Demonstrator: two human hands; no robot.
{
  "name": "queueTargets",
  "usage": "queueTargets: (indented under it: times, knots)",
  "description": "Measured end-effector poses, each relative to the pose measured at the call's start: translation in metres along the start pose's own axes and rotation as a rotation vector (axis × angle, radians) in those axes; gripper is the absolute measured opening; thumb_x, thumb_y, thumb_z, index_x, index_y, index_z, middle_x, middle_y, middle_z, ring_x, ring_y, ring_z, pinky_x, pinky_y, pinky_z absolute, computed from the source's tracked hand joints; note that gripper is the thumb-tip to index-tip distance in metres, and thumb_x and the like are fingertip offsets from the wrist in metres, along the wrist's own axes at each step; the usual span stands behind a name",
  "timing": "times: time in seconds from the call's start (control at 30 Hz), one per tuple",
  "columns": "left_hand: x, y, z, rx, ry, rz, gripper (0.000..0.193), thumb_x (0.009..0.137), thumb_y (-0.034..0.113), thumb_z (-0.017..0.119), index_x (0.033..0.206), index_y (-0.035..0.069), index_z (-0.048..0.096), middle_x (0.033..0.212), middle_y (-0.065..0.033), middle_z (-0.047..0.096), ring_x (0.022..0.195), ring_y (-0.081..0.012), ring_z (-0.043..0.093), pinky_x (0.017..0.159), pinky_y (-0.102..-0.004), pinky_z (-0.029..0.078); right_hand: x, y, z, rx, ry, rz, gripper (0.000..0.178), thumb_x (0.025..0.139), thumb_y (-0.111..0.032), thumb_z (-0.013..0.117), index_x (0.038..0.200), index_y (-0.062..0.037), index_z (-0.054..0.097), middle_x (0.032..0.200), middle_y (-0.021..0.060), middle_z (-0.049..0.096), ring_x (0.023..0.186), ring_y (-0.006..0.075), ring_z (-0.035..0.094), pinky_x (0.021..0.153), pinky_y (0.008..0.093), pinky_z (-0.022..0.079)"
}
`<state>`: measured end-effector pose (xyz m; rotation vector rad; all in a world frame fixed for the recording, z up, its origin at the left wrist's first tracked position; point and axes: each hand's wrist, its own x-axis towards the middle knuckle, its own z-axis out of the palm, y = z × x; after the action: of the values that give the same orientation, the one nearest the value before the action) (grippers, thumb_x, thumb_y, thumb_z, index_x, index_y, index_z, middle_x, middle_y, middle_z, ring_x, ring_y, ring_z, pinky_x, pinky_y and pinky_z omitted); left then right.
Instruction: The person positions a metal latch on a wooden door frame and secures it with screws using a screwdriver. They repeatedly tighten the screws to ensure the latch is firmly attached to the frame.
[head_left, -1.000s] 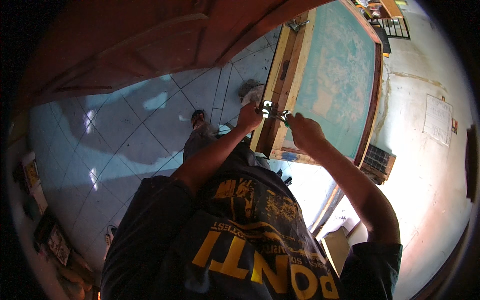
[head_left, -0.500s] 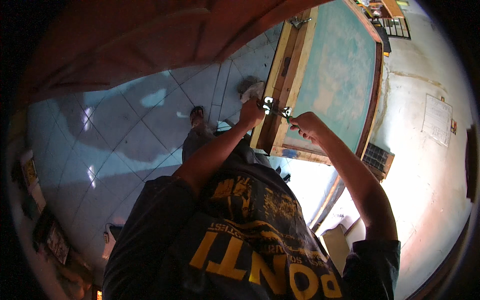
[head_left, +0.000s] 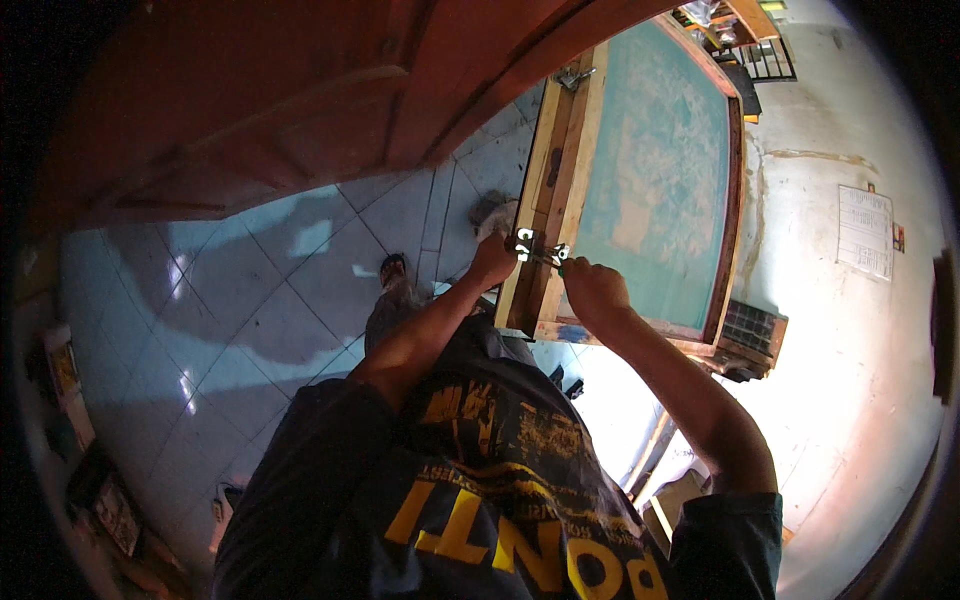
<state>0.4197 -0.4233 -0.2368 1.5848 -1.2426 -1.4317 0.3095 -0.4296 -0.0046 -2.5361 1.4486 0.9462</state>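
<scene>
My right hand (head_left: 597, 293) is closed round the green handle of a screwdriver (head_left: 561, 267). Its thin dark shaft points left at a shiny metal hinge (head_left: 525, 244), fixed across the wooden bars at the near left of a framed screen. At the outer bar's edge, right beside the hinge, my left hand (head_left: 493, 260) is closed on the wooden bar (head_left: 512, 288); its fingertips are partly hidden. Teal mesh (head_left: 660, 180) fills the wooden frame (head_left: 735, 190). A second metal hinge (head_left: 573, 77) sits on the bars' far end.
A large reddish-brown panelled door (head_left: 290, 110) stands at upper left above the tiled floor (head_left: 260, 300). Along the right runs a pale wall (head_left: 815, 220) with a paper sheet (head_left: 865, 232). A dark gridded box (head_left: 752, 330) lies by the frame's near right corner.
My right hand has turned on the screwdriver, its back now facing up, and sits closer to the hinge. The whole view has shifted slightly; my left hand keeps its place beside the hinge.
</scene>
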Motion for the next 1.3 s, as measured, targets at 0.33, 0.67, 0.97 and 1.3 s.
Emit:
queueTargets:
  times: [0.33,0.67,0.97,1.3]
  knots:
    - [0.001,-0.003,-0.007,0.032,-0.078,-0.085,0.028,0.084,0.024,0.063,0.096,-0.001,0.061,0.09,-0.0204,0.065,0.09,-0.0347,0.063,0.078,-0.0431,0.048,0.012,0.02,0.031,0.138,-0.014,-0.029,0.018,0.087,-0.023,0.062,0.082,-0.006,0.063,0.077,0.0123,0.065,0.06,0.0214,0.064,0.051,0.0376,0.052]
    - [0.014,-0.005,-0.001,0.099,-0.087,-0.044,0.027,0.085,0.024,0.06,0.091,-0.003,0.061,0.088,-0.0231,0.065,0.085,-0.0393,0.063,0.074,-0.0462,0.048,0.018,0.022,0.003,0.351,-0.08,0.163,0.017,0.084,-0.018,0.065,0.081,-0.0018,0.062,0.073,0.0144,0.062,0.063,0.0271,0.063,0.058,0.042,0.052]
    - [0.004,0.003,-0.013,0.127,-0.117,-0.011,0.028,0.081,0.02,0.062,0.096,-0.003,0.062,0.091,-0.0242,0.064,0.09,-0.0404,0.062,0.077,-0.0448,0.048,0.009,0.006,-0.007,0.063,-0.058,-0.113,0.013,0.085,-0.014,0.061,0.085,-0.0023,0.065,0.079,0.0166,0.065,0.077,0.0324,0.068,0.067,0.0434,0.056]
    - [0.014,-0.008,-0.002,0.087,-0.076,-0.055,0.033,0.079,0.024,0.066,0.099,-0.001,0.06,0.093,-0.0223,0.065,0.092,-0.0366,0.064,0.08,-0.0437,0.049,0.041,0.026,-0.011,0.509,-0.335,0.368,0.022,0.088,-0.024,0.061,0.089,-0.0016,0.059,0.071,0.0112,0.062,0.059,0.0199,0.059,0.052,0.0391,0.048]
